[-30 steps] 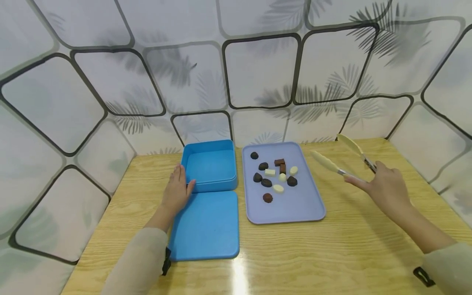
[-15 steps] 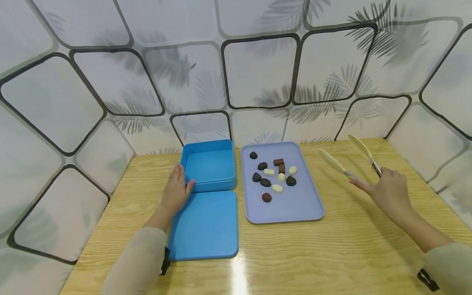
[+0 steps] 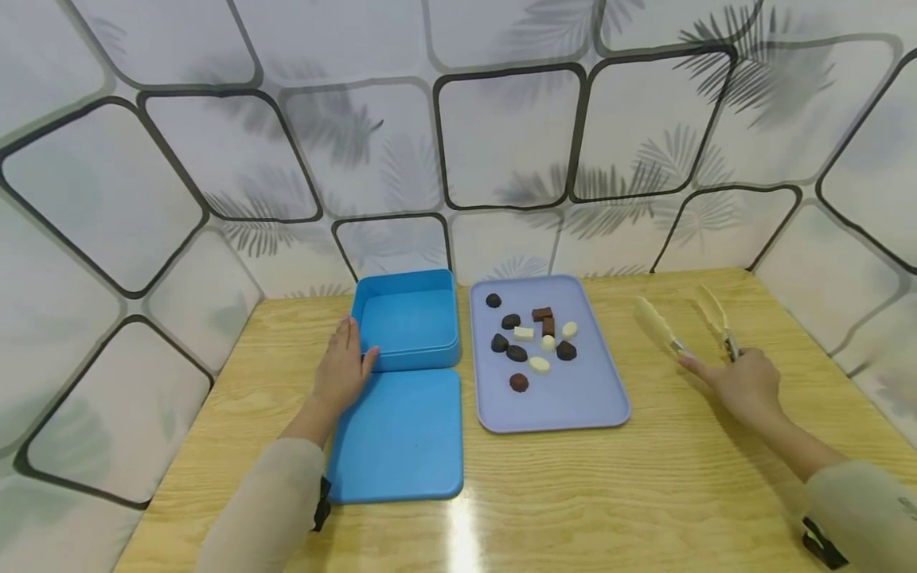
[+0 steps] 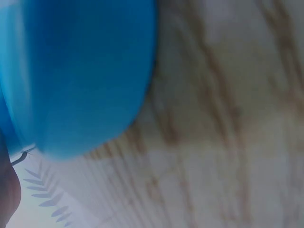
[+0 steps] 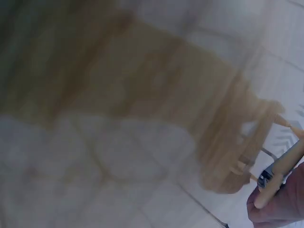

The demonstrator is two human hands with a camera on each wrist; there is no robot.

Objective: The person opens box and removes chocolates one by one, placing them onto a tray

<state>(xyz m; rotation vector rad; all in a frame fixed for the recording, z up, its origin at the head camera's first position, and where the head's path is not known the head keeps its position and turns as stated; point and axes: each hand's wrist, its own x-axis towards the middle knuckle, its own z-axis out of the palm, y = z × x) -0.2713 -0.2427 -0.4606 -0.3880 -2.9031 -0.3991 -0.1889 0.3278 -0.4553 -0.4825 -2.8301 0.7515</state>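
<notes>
The cream-tipped tongs (image 3: 688, 328), metal toward the handle and arms spread apart, lay low over the counter (image 3: 645, 477) right of the lilac tray (image 3: 580, 398), long axis pointing away toward the wall, gripped by the right hand (image 3: 745, 386), while the left hand (image 3: 342, 372) rested flat against the blue box (image 3: 408, 322)

The pale wooden table (image 3: 645, 477) shows a clear grain under a glossy varnish that throws back a bright glare near its front edge. The square blue plastic box (image 3: 408, 322) and the flat blue plastic lid (image 3: 397, 438) look smooth with a soft satin sheen. The lavender plastic tray (image 3: 573, 398) is matt and even. The cream plastic-tipped tongs (image 3: 684, 326) have thin metal arms that glint. The dark and white chocolates (image 3: 533, 342) look smooth, the dark ones slightly shiny. Both sleeves are soft beige cloth.
</notes>
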